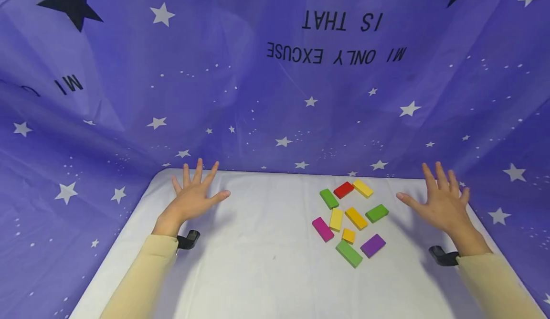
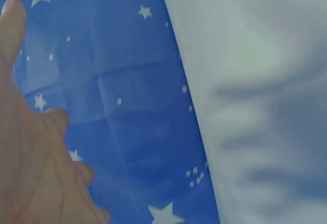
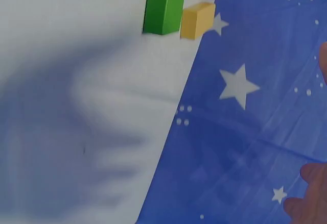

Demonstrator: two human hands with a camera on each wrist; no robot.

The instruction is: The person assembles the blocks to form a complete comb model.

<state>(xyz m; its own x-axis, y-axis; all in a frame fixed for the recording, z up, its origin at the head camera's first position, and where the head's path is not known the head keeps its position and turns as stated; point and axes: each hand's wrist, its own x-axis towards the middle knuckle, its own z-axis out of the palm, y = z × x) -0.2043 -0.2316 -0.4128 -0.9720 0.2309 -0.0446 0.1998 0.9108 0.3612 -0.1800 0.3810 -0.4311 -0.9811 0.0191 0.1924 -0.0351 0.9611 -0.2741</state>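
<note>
With fingers spread, my left hand (image 1: 191, 200) hovers over the left side of the white table and holds nothing. My right hand (image 1: 444, 208), also spread and holding nothing, is above the right side. Between them, nearer the right hand, lies a loose group of coloured blocks. Closest to that hand is a green block (image 1: 377, 213). Around it are a purple block (image 1: 373, 246), an orange block (image 1: 356, 218), a yellow block (image 1: 363, 188), a red block (image 1: 343, 190) and a magenta block (image 1: 322, 229). A small orange block (image 1: 348, 236) touches or nearly touches a light green block (image 1: 349, 253).
A white cloth covers the table (image 1: 258, 271). Behind it and along both sides hangs a purple-blue curtain (image 1: 240, 118) with stars and upside-down lettering. Each wrist bears a black camera mount, one by the left sleeve (image 1: 189, 239), one by the right (image 1: 444, 256).
</note>
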